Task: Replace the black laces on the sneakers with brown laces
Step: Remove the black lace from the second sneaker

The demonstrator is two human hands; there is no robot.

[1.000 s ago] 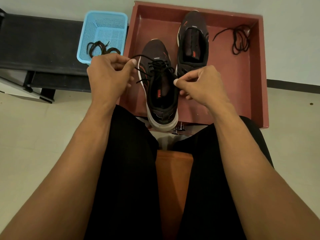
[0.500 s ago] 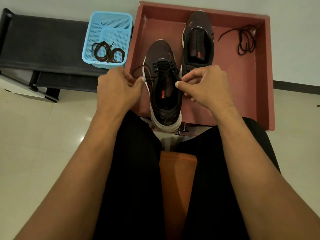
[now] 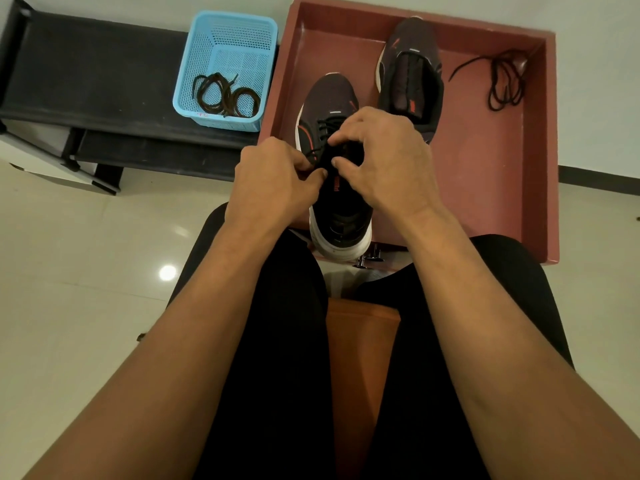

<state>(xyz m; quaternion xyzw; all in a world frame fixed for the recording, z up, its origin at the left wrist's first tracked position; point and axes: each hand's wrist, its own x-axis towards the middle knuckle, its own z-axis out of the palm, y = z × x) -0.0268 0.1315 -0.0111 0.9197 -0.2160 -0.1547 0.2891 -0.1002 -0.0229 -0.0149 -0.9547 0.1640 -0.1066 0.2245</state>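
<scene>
Two dark sneakers stand in a red tray (image 3: 533, 174). The near sneaker (image 3: 341, 216) still carries its black lace (image 3: 323, 128), and both hands work over its tongue. My left hand (image 3: 273, 181) pinches the lace at the shoe's left side. Just above the opening, my right hand (image 3: 384, 164) has its fingers curled on the lace. The far sneaker (image 3: 412, 77) has no lace. A loose black lace (image 3: 502, 81) lies at the tray's back right. Brown laces (image 3: 225, 97) are coiled in a blue basket (image 3: 228, 39).
The basket sits on a black bench (image 3: 90, 77) left of the tray. Pale tiled floor (image 3: 69, 271) spreads to the left and right. My legs in black trousers and an orange seat (image 3: 360, 358) fill the foreground. A pale wall rises behind the tray.
Both hands have come together over the near sneaker's tongue; earlier they were apart, pulling the lace ends out to each side. The camera view has shifted slightly.
</scene>
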